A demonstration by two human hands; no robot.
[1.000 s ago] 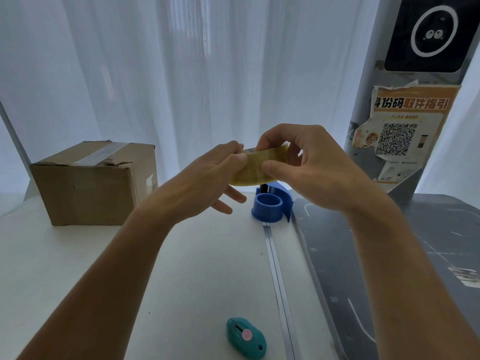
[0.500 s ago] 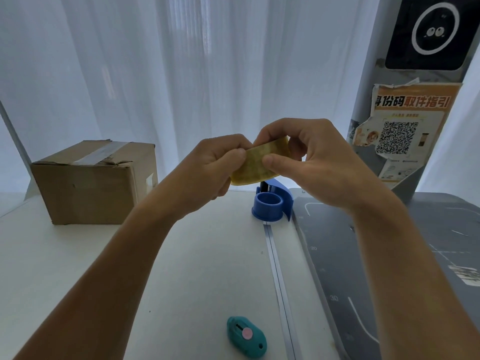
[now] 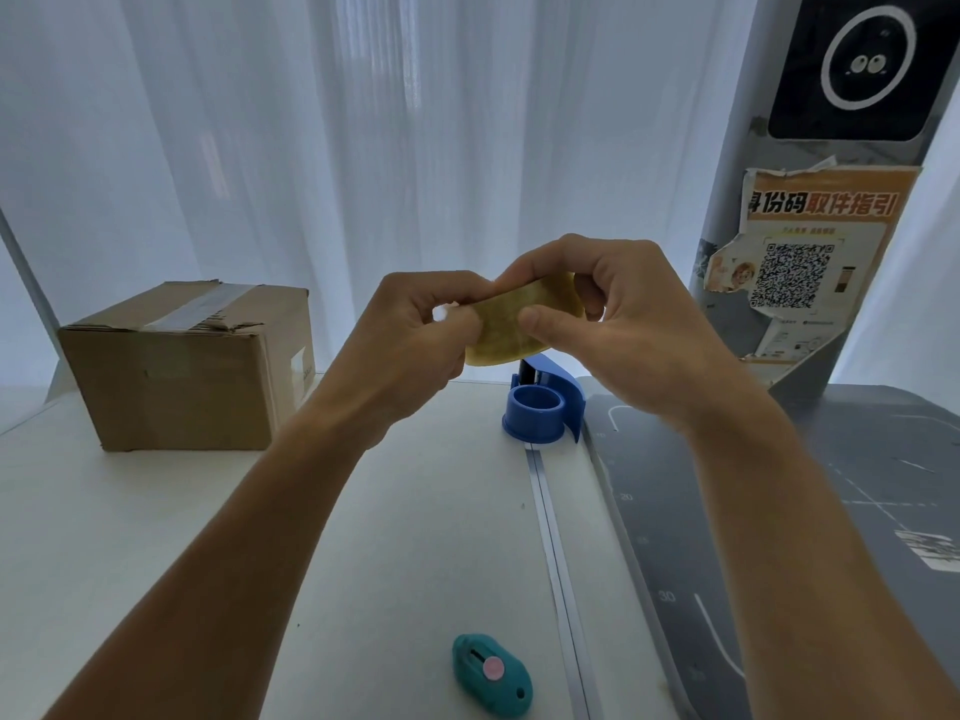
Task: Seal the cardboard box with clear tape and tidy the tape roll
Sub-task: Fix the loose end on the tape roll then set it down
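Yellowish tape roll (image 3: 511, 324) is up in the air at centre, held btwn both hands, clear of the table (image 3: 156, 537). R hand (image 3: 634, 324) grips it: thumb flat across the near face, fingers curled over the top edge & behind. L hand (image 3: 415, 335) has fingers curled, thumb & fingertips pinching at the roll's 9 o'c rim. Prob. picking for the loose end, tho no free tape shows. Roll looks tilted, long axis approx. 8 to 2 o'c.

Key relation: cardboard box (image 3: 176, 376) sits at 9 o'c from the hands, well apart, on the table's L side. L hand is the nearer one; R hand would have to cross over. Box top carries a tape strip (image 3: 208, 306) along the seam, running approx. 8 to 2 o'c; the flap edge beside it looks a bit ragged. Any next strip prob. means carrying the roll leftward, L hand leading the end, R hand trailing the roll along that seam line.

Further out: blue dispenser (image 3: 540, 413) at 6 o'c just under the roll, standing on the table, hub empty, so likely home for the roll when tidying. Teal cutter (image 3: 491, 675) also at 6 o'c, nearer the body. Grey mat (image 3: 779, 511) at 4 o'c.
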